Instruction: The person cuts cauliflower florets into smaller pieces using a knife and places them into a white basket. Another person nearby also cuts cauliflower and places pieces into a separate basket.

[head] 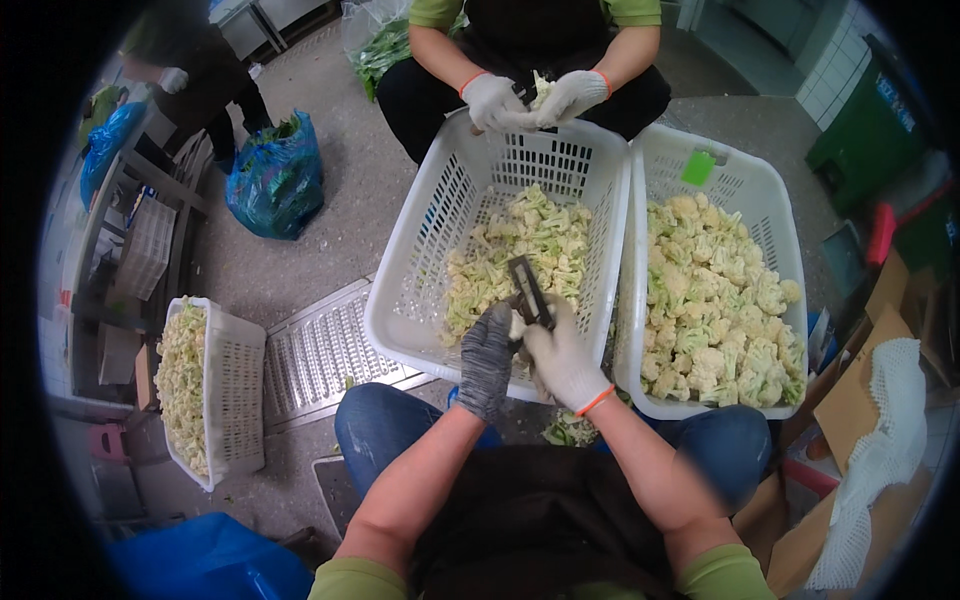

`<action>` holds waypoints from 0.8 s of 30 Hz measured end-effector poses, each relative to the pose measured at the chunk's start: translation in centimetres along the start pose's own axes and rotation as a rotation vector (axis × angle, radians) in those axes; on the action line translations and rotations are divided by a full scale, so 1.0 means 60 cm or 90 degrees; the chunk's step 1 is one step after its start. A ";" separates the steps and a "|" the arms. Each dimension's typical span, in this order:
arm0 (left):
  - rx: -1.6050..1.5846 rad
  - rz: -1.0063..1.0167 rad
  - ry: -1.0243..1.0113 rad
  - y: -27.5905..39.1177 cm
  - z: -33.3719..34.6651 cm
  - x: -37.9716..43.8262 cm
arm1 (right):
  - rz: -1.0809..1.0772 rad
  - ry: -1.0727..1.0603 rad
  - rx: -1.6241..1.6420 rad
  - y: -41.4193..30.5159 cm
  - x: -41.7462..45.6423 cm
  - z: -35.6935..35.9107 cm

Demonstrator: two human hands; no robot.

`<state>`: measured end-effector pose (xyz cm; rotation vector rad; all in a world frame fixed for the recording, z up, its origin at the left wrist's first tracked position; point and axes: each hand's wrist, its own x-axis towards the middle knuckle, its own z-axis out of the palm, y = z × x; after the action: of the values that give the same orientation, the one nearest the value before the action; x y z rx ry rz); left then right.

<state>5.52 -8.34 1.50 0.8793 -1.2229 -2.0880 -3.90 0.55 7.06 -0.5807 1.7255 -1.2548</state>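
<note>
My left hand, in a grey knit glove, grips a small pale cauliflower piece, mostly covered by fingers. Close beside it, my right hand wears a white glove with an orange cuff and is closed around a dark-handled hand tool. Its blade cannot be made out. Both hands are over the near side of a white slotted plastic basket. Cut cauliflower florets lie on that basket's floor. To the right, a second white basket is heaped with larger cauliflower florets.
Across the basket, a co-worker's gloved hands hold a cauliflower piece. A filled basket stands left by a metal drain grate. A blue bag of greens sits farther back; cardboard lies at right. Another person stands back left.
</note>
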 end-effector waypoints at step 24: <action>0.269 0.105 0.100 -0.033 -0.013 0.053 | 0.121 0.321 -0.494 0.111 -0.002 -0.292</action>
<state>3.85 -10.27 -1.38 1.0612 -1.6203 -1.6249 -18.10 11.84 2.46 -0.5332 2.6466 -0.5825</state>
